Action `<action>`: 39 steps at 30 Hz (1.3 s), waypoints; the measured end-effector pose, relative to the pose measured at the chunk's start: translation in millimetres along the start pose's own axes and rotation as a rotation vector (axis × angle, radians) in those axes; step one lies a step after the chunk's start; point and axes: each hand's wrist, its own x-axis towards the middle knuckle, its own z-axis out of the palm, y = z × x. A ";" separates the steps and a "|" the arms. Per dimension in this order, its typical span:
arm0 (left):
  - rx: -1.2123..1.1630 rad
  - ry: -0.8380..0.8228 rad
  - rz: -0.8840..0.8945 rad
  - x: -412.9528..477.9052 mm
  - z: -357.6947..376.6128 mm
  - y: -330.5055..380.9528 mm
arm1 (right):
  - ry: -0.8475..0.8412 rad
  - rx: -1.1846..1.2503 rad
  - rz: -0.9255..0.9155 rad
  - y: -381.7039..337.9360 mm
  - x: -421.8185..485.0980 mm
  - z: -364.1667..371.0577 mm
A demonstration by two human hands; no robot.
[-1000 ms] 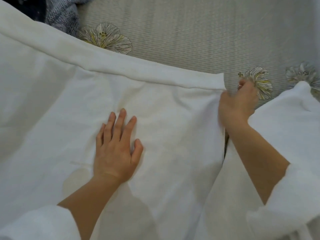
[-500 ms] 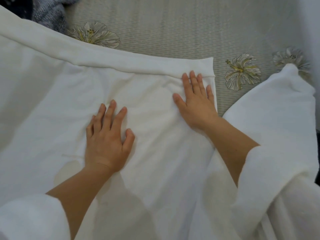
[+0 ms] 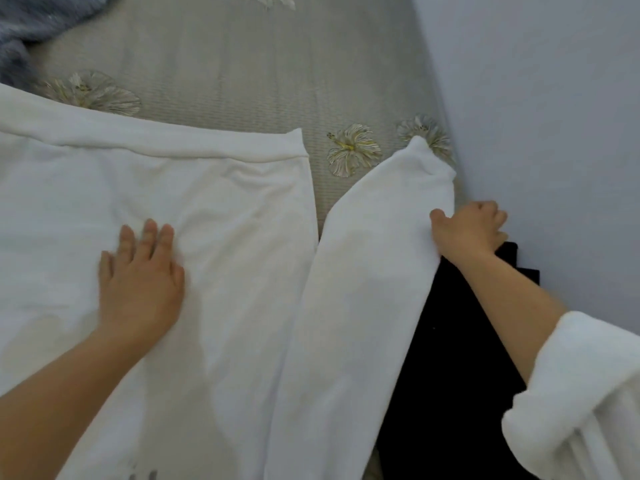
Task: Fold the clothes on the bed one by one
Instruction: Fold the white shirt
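Note:
A white sweatshirt (image 3: 214,209) lies spread flat on the bed, its hem band toward the far side. My left hand (image 3: 138,282) presses flat on the body of the sweatshirt with straight fingers. The sweatshirt's white sleeve (image 3: 374,258) stretches out to the right, with its cuff near the wall. My right hand (image 3: 467,230) grips the right edge of that sleeve, thumb on top and fingers curled under the fabric.
The bed has a grey-green striped cover (image 3: 263,64) with printed flowers. A grey fuzzy garment (image 3: 38,19) lies at the far left corner. A black garment (image 3: 460,358) lies under my right forearm. A pale wall (image 3: 554,98) bounds the bed on the right.
My right hand left the sweatshirt's hem corner, moved right and took hold of the sleeve's edge. My left hand stays pressed on the body. The view has shifted right.

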 end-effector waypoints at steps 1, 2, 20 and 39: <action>-0.027 -0.004 0.036 -12.3 3.4 9.1 | -0.083 0.011 0.088 4.4 4.5 0.3; -0.058 -0.005 0.100 -27.7 9.1 19.2 | -0.152 0.040 0.148 6.9 9.3 2.9; -1.415 -0.801 -0.203 -141.1 -16.7 93.6 | -0.049 1.533 -0.292 -120.6 -137.6 -76.7; -1.617 -0.973 -0.563 -186.5 -5.8 -10.5 | -0.172 0.589 -0.329 -47.4 -227.8 62.9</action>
